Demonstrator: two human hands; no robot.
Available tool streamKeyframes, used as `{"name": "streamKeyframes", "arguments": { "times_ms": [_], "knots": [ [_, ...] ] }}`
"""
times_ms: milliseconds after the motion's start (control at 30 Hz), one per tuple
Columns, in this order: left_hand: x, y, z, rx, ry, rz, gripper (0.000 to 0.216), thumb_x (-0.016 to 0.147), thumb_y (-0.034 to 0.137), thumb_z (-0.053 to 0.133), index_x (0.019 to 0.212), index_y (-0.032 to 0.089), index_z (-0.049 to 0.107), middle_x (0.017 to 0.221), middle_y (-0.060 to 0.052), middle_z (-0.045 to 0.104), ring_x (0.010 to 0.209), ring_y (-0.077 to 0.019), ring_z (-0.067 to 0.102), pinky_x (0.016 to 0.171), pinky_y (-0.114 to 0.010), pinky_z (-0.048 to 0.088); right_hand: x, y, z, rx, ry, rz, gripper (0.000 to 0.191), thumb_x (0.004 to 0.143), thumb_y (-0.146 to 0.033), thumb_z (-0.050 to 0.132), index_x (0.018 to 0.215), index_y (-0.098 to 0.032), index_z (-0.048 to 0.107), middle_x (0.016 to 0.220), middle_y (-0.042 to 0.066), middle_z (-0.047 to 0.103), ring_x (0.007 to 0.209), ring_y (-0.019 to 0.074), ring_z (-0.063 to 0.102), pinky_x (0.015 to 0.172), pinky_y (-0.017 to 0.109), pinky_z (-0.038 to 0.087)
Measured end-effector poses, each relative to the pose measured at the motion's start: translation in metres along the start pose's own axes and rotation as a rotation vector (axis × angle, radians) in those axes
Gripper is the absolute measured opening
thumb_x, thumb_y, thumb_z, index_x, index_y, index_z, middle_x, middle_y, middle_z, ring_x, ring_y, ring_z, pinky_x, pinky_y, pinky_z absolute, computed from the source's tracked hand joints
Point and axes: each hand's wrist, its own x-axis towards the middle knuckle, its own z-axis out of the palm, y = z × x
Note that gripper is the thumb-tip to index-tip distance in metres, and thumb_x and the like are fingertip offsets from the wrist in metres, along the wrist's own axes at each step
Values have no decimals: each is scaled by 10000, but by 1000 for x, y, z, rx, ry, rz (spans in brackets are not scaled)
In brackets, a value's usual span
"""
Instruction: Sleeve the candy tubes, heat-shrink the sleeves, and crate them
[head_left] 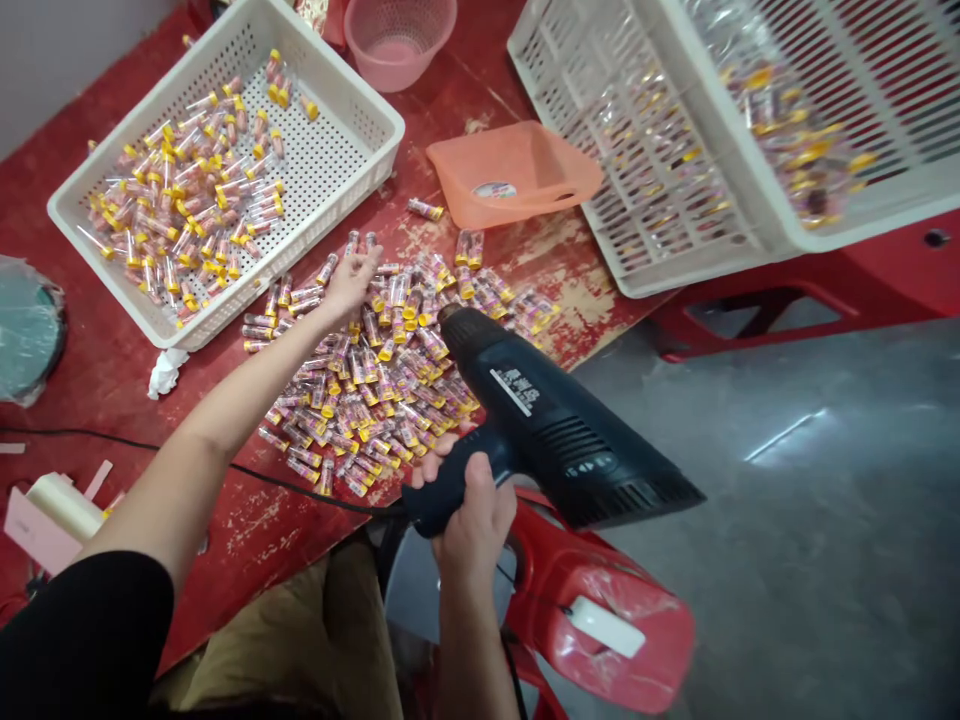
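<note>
- My right hand (472,520) is shut tight round the handle of a big dark heat gun (559,425). The gun's nose points at the tubes.
- My left hand (349,284) is open, with fingers spread, and touches the far side of a pile of little tubes (375,375).
- The tubes have yellow caps and pink wraps.
- The pile lies on a scratched red table (90,370), just beside a white basket (315,215) holding more tubes.
- An orange scoop (517,175) sits behind the pile.
- The floor (787,500) is grey.
</note>
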Motion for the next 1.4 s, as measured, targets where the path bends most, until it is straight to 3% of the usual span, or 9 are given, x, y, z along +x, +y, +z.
{"name": "streamKeyframes", "arguments": {
  "times_ms": [100, 233, 367, 500, 667, 967, 1100, 1233, 1400],
  "knots": [
    [21, -12, -12, 485, 61, 239, 446, 833, 565, 758, 1050, 184, 679, 1247, -159, 593, 1277, -322, 540, 1105, -464, 406, -24, 1, -7, 36, 133, 45, 274, 891, -444, 683, 957, -198, 580, 798, -16, 577, 599, 82, 540, 549, 236, 503],
    [7, -18, -24, 676, -41, 354, 618, 811, 616, 742, 1303, 252, 658, 1574, -168, 421, 1551, -402, 188, 1239, -575, 143, -49, 2, -22, 94, 374, 10, 305, 854, -445, 710, 1029, -235, 574, 857, -23, 564, 609, 76, 520, 539, 234, 500],
    [-70, -29, -12, 754, -295, 533, 509, 996, 536, 477, 1441, 301, 552, 1628, -100, 411, 1590, -282, 176, 1268, -549, 76, -68, 7, -48, 128, 402, 146, 375, 829, -458, 742, 1090, -236, 587, 855, -29, 559, 610, 75, 515, 529, 228, 478],
    [-163, -56, 8, 987, -625, 616, 586, 1015, 498, 438, 1534, 226, 459, 1656, -163, 362, 1589, -312, 206, 1272, -573, 99, -85, 18, -65, 118, 321, 321, 474, 775, -492, 792, 1088, -223, 558, 834, -36, 583, 565, 72, 515, 504, 224, 454],
    [-217, -92, 12, 1240, -717, 604, 874, 960, 649, 449, 1635, 127, 259, 1707, -202, 166, 1603, -359, 98, 1273, -563, 154, -100, 25, -70, 115, 311, 325, 483, 787, -510, 781, 1088, -227, 532, 826, -45, 592, 555, 68, 527, 501, 219, 466],
    [-220, -104, -25, 1392, -660, 498, 852, 970, 644, 418, 1637, 135, 268, 1709, -182, 154, 1605, -345, 106, 1289, -560, 101, -128, 29, -91, 104, 259, 475, 472, 787, -536, 767, 1059, -218, 547, 788, -50, 593, 524, 70, 527, 472, 218, 446],
    [-221, -98, -29, 1342, -610, 475, 912, 961, 692, 386, 1649, 119, 211, 1704, -209, 163, 1606, -356, 80, 1285, -570, 85, -106, 26, -92, 205, 310, 401, 445, 806, -502, 757, 1079, -218, 550, 818, -44, 581, 565, 64, 531, 507, 215, 457],
    [-201, -84, -5, 1269, -519, 521, 853, 988, 657, 358, 1658, 162, 176, 1713, -197, 160, 1612, -332, 65, 1282, -558, 68, -49, 22, -77, 286, 333, 152, 432, 802, -496, 729, 1086, -243, 524, 820, -54, 561, 565, 63, 522, 520, 222, 464],
    [-141, -52, 58, 1119, -443, 655, 694, 1037, 533, 303, 1627, 168, 277, 1724, -171, 157, 1619, -275, 45, 1282, -505, 20, 12, 15, -38, 364, 365, -56, 369, 831, -524, 675, 985, -248, 484, 782, -50, 555, 555, 76, 520, 518, 238, 490]
  ]
}}
